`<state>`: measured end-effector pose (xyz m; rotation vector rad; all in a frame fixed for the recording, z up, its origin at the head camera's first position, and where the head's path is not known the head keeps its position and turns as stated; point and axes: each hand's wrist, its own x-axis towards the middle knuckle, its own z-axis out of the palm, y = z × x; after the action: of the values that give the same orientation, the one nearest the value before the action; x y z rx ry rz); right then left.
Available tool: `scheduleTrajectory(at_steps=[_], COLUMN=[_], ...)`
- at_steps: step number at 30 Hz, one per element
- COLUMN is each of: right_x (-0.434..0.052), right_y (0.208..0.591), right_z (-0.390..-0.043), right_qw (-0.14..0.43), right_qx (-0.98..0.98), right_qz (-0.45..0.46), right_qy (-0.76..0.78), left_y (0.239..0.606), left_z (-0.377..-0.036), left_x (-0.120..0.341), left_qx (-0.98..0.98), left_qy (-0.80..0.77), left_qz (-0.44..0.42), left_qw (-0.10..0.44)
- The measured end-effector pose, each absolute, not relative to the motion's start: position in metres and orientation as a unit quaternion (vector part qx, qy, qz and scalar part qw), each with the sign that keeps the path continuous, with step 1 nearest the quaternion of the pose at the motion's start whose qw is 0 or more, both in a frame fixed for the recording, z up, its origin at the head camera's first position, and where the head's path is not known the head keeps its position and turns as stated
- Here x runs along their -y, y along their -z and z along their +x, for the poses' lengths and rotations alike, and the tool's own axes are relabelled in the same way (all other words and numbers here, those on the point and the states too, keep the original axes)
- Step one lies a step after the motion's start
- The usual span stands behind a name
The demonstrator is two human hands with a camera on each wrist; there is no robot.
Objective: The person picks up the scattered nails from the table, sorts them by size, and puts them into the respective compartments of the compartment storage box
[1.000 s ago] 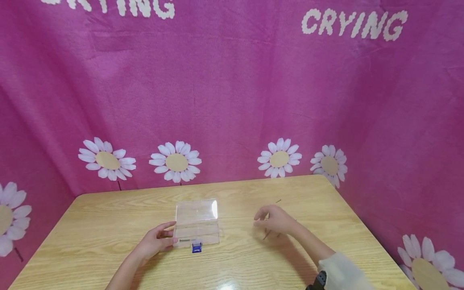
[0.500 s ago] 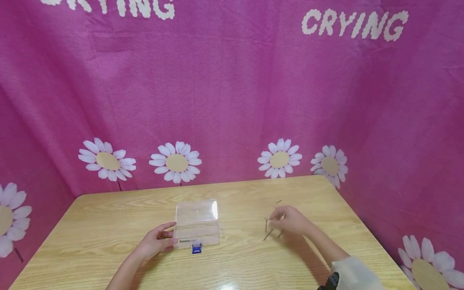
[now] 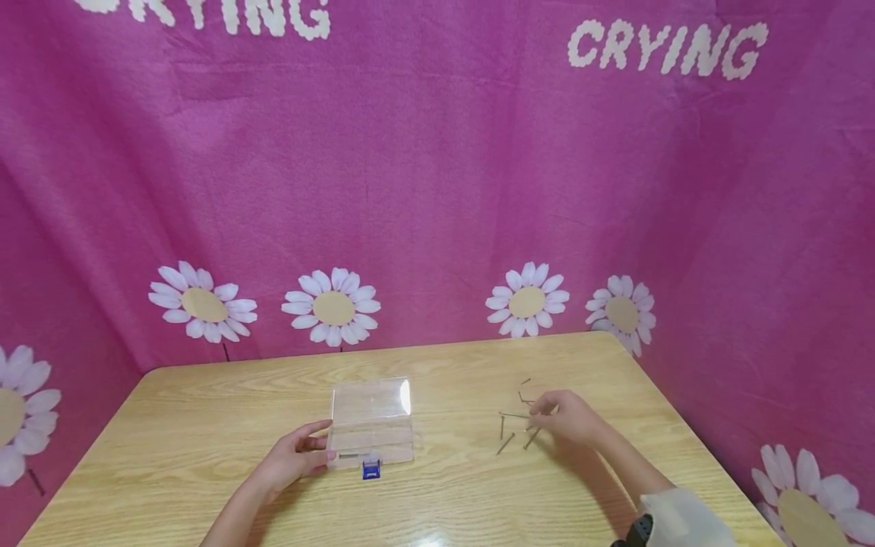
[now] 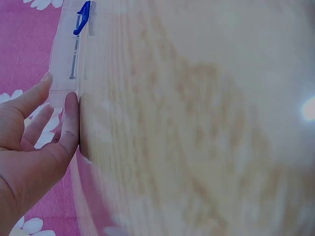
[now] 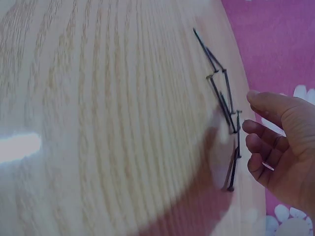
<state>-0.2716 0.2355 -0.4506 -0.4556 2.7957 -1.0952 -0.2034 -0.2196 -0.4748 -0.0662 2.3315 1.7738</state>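
Thin dark nails [image 5: 224, 105] lie scattered, crossing, beside the right hand [image 5: 280, 147].

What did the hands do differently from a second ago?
The right hand moved to the right across the table and came down over the scattered nails, its fingertips now at them; whether it holds one is unclear. The left hand stayed against the clear plastic box, which did not move.

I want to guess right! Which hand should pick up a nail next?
Probably the right hand: its fingers are at the loose nails on the table. The left hand rests against the clear box, far from the nails.
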Motion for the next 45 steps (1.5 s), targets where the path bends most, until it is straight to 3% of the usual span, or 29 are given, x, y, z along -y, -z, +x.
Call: scheduleTrajectory(at_steps=[24, 45], right_x=[-0.245, -0.250], right_y=[0.476, 0.475], right_z=[-0.277, -0.284], right_qw=[0.021, 0.022], right_qx=[-0.933, -0.942], right_qz=[-0.115, -0.168], right_qy=[0.341, 0.290], left_y=[0.478, 0.478], left_z=[-0.203, -0.204], left_x=[0.221, 0.225], left_qx=[-0.780, -0.773], left_qy=[-0.614, -0.623], left_qz=[0.001, 0.013], left_qw=[0.122, 0.122])
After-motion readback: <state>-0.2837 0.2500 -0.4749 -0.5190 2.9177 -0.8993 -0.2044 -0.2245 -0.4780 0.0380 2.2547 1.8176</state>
